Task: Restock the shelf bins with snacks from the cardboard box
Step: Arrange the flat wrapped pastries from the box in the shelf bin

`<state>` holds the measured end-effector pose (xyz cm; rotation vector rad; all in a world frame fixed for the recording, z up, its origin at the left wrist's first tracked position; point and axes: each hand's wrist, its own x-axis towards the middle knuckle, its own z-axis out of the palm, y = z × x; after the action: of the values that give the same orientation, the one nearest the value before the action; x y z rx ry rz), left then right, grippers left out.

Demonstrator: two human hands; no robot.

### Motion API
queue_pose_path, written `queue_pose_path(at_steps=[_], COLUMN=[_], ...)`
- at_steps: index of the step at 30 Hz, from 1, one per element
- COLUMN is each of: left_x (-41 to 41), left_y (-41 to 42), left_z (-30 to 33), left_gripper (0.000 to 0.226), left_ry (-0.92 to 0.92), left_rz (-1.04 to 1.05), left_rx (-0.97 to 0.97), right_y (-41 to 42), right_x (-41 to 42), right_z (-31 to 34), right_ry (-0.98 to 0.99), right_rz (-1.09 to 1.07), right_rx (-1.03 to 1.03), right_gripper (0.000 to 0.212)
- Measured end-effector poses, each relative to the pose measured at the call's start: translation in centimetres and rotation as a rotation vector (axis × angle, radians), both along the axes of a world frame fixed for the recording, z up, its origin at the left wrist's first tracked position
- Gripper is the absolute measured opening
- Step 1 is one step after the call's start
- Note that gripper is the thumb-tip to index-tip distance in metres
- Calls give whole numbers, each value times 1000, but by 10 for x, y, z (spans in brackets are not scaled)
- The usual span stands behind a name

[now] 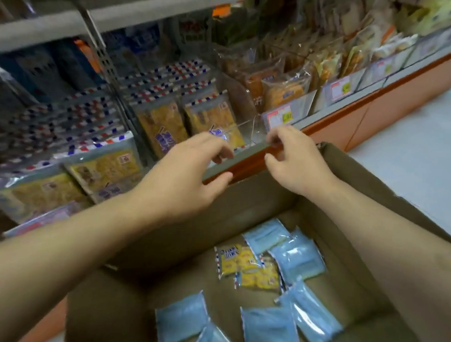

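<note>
Your left hand [191, 169] and right hand [294, 158], both loosely curled and seemingly empty, hover at the shelf edge [247, 164], twelve o'clock from the cardboard box [243, 204] of snack packets [246, 263].

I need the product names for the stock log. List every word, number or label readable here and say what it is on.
Nothing can be quoted with confidence.
Yellow snack packs in the cardboard box: printed lettering, too blurred.
Packs in the shelf bin: blue characters, too blurred.
Shelf price tags: too small and blurred.
Light blue packs: no text visible.
</note>
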<state>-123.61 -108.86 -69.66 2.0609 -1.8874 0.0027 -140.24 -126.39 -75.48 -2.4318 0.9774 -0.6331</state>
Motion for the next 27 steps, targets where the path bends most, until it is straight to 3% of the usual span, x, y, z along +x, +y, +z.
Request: queue_pose_path(at_steps=[3,7,12,16,19,24,27], left_x=[-24,-30,-25,-15,-6,-6,-9], left_y=[16,28,25,6,-6,-14,-12], left_z=[-83,-206,-309,-363,-396,-407,-393], left_gripper=[35,44,72,90,99,101,98], left_ry=[143,343,504,522,501,303,186], left_rz=[-18,88,188,232,242,314,338], left_rx=[203,456,546,586,637,684,796], right_y=[1,-5,-17,-28,-32,-20,-22], right_x=[-24,-55,-83,-90,-91,-92,-92], right_z=[-48,-129,-214,-268,-288,-303,-297], right_ry=[209,579,843,1031,1133,1252,1316], right_rz=[30,108,141,268,298,306,388], right_rx=[110,262,369,385,334,135,174], right_gripper=[22,37,61,86,92,56,27])
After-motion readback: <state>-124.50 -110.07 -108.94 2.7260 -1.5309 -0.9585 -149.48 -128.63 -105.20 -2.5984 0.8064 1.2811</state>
